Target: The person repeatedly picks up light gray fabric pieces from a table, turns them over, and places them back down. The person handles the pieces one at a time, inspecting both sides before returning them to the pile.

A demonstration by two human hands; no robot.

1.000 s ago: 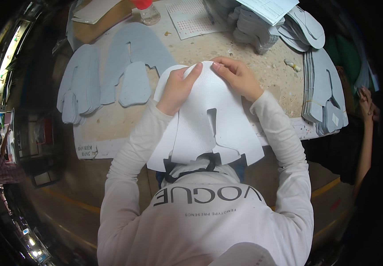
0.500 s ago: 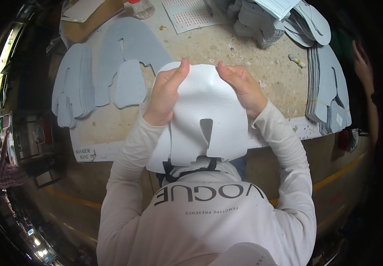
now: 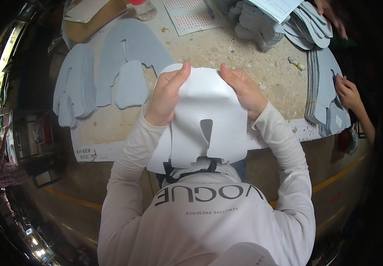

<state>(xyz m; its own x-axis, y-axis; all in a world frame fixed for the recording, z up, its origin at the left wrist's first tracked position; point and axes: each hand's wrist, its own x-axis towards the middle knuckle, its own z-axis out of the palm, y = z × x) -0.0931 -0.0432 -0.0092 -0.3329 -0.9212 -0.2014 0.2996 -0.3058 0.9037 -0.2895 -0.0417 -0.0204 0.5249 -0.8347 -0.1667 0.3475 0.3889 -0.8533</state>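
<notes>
I hold a white, grainy cut leather piece (image 3: 204, 117) up over the near edge of the worn beige table (image 3: 218, 48). It has a slot cut up its middle and two lobes hanging toward my chest. My left hand (image 3: 167, 95) grips its top left edge, thumb up on the face. My right hand (image 3: 240, 88) grips the top right edge. The top edge bends between both hands.
Grey cut pieces (image 3: 129, 66) lie on the table's left, with a stack (image 3: 74, 86) beside them. More grey stacks (image 3: 322, 88) stand at right, where another person's hand (image 3: 346, 93) rests. White perforated sheets (image 3: 191, 15), a bottle (image 3: 143, 8) and piled pieces (image 3: 262, 22) sit far back.
The white piece has been lifted from the table and drawn toward me; both hands now bend its top edge. The other person's hand has come onto the right-hand stack.
</notes>
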